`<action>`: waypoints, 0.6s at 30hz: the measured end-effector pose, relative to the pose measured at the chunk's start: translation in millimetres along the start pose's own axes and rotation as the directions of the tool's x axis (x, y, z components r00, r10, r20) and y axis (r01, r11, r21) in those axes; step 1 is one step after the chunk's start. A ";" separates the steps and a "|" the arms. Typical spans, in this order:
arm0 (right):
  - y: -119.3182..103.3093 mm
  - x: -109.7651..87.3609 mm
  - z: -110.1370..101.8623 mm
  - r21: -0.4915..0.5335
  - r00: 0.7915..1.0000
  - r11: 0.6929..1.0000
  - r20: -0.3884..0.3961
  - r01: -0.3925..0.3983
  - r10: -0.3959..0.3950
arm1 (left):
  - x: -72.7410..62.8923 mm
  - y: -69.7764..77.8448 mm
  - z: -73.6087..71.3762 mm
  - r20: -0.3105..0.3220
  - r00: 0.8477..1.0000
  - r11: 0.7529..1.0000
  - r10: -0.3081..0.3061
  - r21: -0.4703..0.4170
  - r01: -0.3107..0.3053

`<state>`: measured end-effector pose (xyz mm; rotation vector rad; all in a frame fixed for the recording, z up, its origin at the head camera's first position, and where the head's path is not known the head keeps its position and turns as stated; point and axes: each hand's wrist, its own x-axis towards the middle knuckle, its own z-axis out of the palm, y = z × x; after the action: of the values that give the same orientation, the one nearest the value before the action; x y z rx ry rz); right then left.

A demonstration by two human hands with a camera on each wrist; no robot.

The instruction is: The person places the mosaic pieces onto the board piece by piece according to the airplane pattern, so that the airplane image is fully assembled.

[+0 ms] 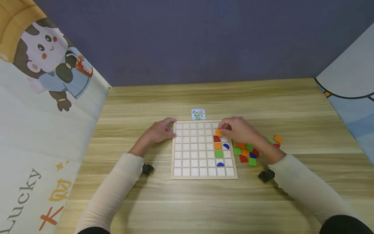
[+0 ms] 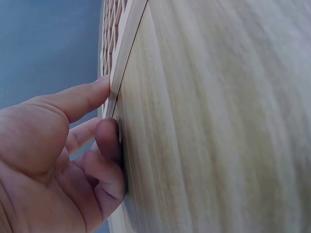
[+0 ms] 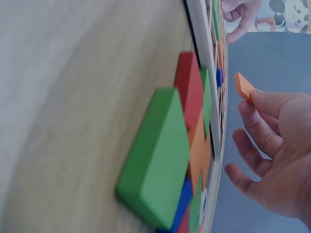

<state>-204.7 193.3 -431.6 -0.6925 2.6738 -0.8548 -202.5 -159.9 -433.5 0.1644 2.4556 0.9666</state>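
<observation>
A wooden grid board (image 1: 204, 177) with white square cells lies on the table. Near its upper right, my right hand (image 1: 240, 130) pinches an orange square tile (image 3: 243, 87) between thumb and index finger, above the board. My left hand (image 1: 157, 131) touches the board's left edge, thumb tip against the frame and fingers loosely bent. In the right-hand columns sit a red quarter-round tile (image 1: 217, 139), an orange tile (image 1: 218, 146), a green tile (image 1: 218, 154) and blue half-round pieces, one (image 1: 220, 164) low down and another (image 1: 226, 146) farther right.
Right of the board lies a loose pile of green, orange, red and blue tiles (image 1: 245, 152), partly under my right forearm. A small printed pattern card (image 1: 198, 114) lies just beyond the board's far edge. A dark wall panel (image 1: 204, 42) stands behind the table.
</observation>
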 end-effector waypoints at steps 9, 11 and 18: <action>-62.9 -35.2 60.1 0.042 0.996 0.995 -0.035 -0.086 0.088 | -38.6 -27.5 -5.5 0.070 0.996 0.997 0.048 0.054 -0.052; -61.9 -31.6 59.6 0.032 0.996 0.996 -0.028 -0.087 0.087 | -37.6 -25.7 -5.9 0.066 0.997 0.998 0.040 0.047 -0.043; -59.7 -20.2 55.2 -0.019 0.998 0.998 -0.018 -0.053 0.053 | -32.7 -20.1 -8.3 0.053 0.999 0.999 0.011 0.039 -0.013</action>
<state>-145.4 134.5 -438.1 -0.6183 2.7068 -0.8259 -176.7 -189.2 -428.7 0.2155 2.4293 0.9079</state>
